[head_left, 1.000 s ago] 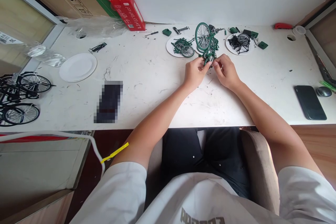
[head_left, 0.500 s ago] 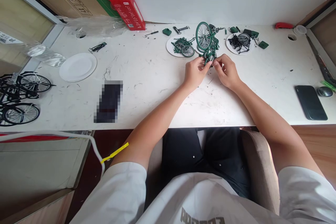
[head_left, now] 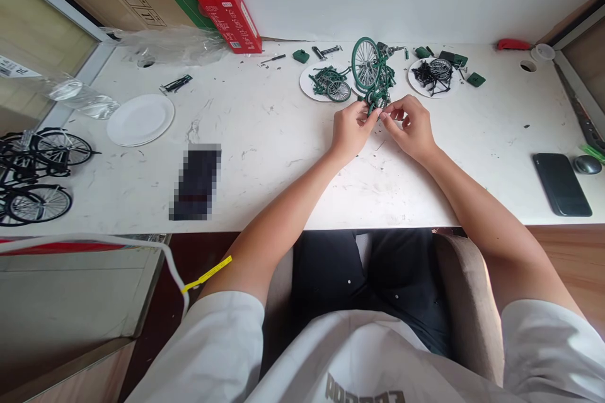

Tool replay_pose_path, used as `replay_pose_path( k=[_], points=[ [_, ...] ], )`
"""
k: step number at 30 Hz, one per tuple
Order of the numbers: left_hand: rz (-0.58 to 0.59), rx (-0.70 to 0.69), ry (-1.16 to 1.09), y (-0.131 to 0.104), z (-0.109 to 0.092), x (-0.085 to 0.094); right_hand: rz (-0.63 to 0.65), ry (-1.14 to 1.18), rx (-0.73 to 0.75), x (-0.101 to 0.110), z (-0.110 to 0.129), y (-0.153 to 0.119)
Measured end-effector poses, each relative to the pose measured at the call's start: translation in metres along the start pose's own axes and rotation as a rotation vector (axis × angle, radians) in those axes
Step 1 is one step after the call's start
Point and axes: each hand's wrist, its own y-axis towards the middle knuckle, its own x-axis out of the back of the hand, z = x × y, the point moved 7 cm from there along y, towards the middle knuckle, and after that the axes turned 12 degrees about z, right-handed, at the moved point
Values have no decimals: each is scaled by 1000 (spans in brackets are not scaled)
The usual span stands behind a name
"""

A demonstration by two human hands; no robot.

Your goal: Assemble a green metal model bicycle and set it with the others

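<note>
A green model bicycle [head_left: 366,66] stands tilted over the plates at the back middle of the table, its large spoked wheel to the rear. My left hand [head_left: 350,129] is closed on the near end of it, thumb and fingers pinching the frame. Right beside, my right hand [head_left: 410,126] has its thumb and index finger pressed together at the same end; whatever lies between those fingertips is too small to make out. On a white plate [head_left: 309,93] to the left are green bicycle parts [head_left: 333,83]. Black parts with a wheel [head_left: 437,72] lie on another plate to the right.
Black model bicycles [head_left: 40,170] stand at the far left, near stacked white plates [head_left: 142,121]. A screwdriver [head_left: 274,58] and small green pieces [head_left: 301,56] lie at the back. A phone [head_left: 561,184] and a mouse [head_left: 587,164] are at right. A red box [head_left: 234,22] stands behind.
My right hand's fingers have shifted slightly at the near end of the green bicycle. My left hand and the bicycle stay almost where they were.
</note>
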Motion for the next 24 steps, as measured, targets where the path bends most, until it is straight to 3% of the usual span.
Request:
replay_pose_path(
  k=[24],
  points=[
    [-10,-11,6,1,1,-1,-47,-33,6,4,0,-1]
  ],
)
